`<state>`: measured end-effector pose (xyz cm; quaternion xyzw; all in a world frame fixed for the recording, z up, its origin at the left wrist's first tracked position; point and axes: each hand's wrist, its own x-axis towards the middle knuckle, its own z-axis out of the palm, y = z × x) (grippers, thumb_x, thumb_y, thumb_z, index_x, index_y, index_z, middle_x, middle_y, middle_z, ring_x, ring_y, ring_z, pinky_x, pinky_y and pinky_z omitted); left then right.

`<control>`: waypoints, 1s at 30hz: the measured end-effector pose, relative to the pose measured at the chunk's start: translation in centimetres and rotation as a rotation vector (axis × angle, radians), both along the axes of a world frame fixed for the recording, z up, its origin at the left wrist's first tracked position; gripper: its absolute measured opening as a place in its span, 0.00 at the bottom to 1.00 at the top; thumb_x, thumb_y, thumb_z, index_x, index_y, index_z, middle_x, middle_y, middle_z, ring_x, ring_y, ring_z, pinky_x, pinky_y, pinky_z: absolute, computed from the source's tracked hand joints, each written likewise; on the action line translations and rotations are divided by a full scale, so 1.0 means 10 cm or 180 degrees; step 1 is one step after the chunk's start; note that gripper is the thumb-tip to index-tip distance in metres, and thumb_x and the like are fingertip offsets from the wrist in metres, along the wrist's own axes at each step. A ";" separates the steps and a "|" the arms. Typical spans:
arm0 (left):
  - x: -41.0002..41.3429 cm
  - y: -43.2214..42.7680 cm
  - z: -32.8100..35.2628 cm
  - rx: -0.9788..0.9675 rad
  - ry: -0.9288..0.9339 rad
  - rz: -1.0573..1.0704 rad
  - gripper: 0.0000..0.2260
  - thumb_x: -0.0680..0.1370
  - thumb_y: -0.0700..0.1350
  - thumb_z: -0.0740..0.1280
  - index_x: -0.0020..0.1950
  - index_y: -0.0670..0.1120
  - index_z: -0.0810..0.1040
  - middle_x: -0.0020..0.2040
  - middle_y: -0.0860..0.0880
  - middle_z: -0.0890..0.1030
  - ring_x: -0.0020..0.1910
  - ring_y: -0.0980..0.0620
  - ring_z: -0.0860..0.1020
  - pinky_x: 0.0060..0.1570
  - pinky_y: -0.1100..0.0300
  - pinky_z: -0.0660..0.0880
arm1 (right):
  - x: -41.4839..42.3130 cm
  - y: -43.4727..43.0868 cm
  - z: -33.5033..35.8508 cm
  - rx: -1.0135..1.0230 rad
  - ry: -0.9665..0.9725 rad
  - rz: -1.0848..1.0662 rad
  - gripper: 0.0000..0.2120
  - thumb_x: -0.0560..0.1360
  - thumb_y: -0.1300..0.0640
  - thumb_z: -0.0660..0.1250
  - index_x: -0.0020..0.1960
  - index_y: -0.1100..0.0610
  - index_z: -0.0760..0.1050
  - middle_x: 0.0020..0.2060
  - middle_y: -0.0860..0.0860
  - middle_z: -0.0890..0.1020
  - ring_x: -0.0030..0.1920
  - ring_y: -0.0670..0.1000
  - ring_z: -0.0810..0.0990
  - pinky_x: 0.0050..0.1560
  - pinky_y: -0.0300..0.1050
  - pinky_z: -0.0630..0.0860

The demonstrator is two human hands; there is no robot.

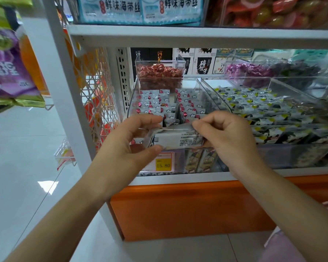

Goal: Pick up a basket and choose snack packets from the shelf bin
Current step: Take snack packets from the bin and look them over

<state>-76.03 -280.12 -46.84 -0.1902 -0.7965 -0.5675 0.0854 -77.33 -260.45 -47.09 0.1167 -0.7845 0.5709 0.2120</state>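
Just before a clear rigid plastic bin [213, 97], a glossy white rectangular foil snack packet [178, 139] is gripped by the curled left hand [138, 138] and pinched by the right hand [229, 140].

White packet [176, 138] with grey print; orange, perhaps glossy, base [187, 208].

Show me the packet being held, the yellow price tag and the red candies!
held packet [178, 139], head view, middle of its white printed side.
yellow price tag [163, 165], head view, on the printed number.
red candies [159, 72], head view, middle of the pile.
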 end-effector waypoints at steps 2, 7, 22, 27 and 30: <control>0.01 0.02 -0.01 0.0007 -0.0044 0.0051 0.16 0.71 0.41 0.71 0.55 0.56 0.77 0.51 0.56 0.80 0.49 0.62 0.79 0.45 0.68 0.78 | 0.01 -0.01 -0.01 0.0273 0.0160 -0.0134 0.08 0.74 0.59 0.68 0.36 0.52 0.78 0.30 0.45 0.81 0.33 0.41 0.79 0.34 0.30 0.73; -0.02 -0.01 0.02 0.0010 -0.0137 0.0319 0.04 0.70 0.48 0.70 0.44 0.52 0.81 0.42 0.52 0.82 0.44 0.54 0.80 0.42 0.60 0.79 | 0.02 -0.06 -0.02 0.0399 0.0180 -0.0009 0.05 0.73 0.59 0.68 0.39 0.54 0.80 0.35 0.46 0.82 0.36 0.43 0.80 0.38 0.33 0.76; -0.01 -0.06 0.06 -0.0263 0.0049 0.0336 0.14 0.68 0.58 0.64 0.48 0.55 0.82 0.42 0.57 0.83 0.44 0.59 0.81 0.42 0.65 0.78 | -0.01 -0.05 -0.03 0.0436 0.0041 -0.0045 0.07 0.75 0.60 0.67 0.40 0.58 0.81 0.35 0.46 0.82 0.36 0.41 0.80 0.37 0.32 0.75; -0.01 0.01 0.00 -0.0681 0.0465 0.0462 0.20 0.69 0.54 0.66 0.61 0.55 0.76 0.50 0.66 0.77 0.49 0.71 0.76 0.45 0.78 0.71 | -0.04 -0.03 -0.07 -0.0216 -0.0343 0.0202 0.09 0.78 0.63 0.62 0.43 0.64 0.79 0.38 0.53 0.83 0.37 0.45 0.83 0.31 0.36 0.79; -0.07 0.00 -0.04 -0.0440 0.0663 0.0867 0.16 0.74 0.46 0.67 0.62 0.50 0.77 0.48 0.63 0.79 0.48 0.72 0.76 0.44 0.79 0.70 | -0.03 -0.05 -0.06 -0.0878 -0.0461 0.0641 0.07 0.74 0.58 0.65 0.48 0.58 0.80 0.42 0.54 0.84 0.42 0.50 0.85 0.40 0.41 0.82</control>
